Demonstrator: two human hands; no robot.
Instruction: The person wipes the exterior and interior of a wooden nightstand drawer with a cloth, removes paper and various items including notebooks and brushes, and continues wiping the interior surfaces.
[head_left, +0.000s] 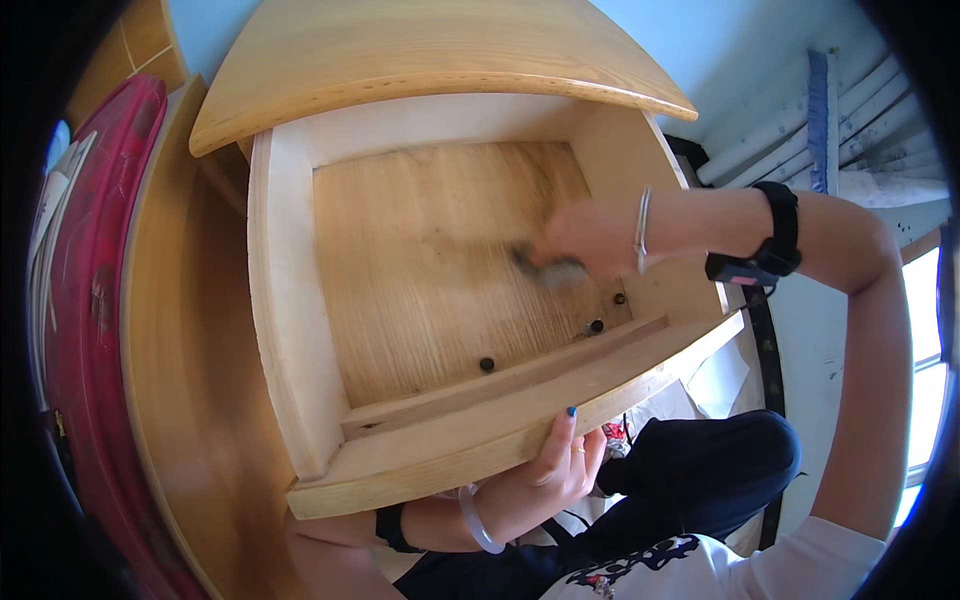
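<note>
An open wooden drawer (442, 262) sticks out below a wooden top (450, 52). Inside it, over the bottom panel, my right hand (581, 236) is blurred by motion and closed on a greyish-green cloth-like thing (551, 270); its exact kind cannot be told. My left hand (566, 465) holds the drawer's front panel (465, 457) from outside, thumb on its top edge. Several small dark round things (487, 364) lie on the drawer's bottom near the front.
At the left stands a dark pink case or bag (97, 300) with papers beside it, next to a wooden surface (202, 360). White paper (718, 379) lies on the right beyond the drawer. A patterned curtain (877, 127) hangs at the upper right; my knee (720, 457) is close below the drawer.
</note>
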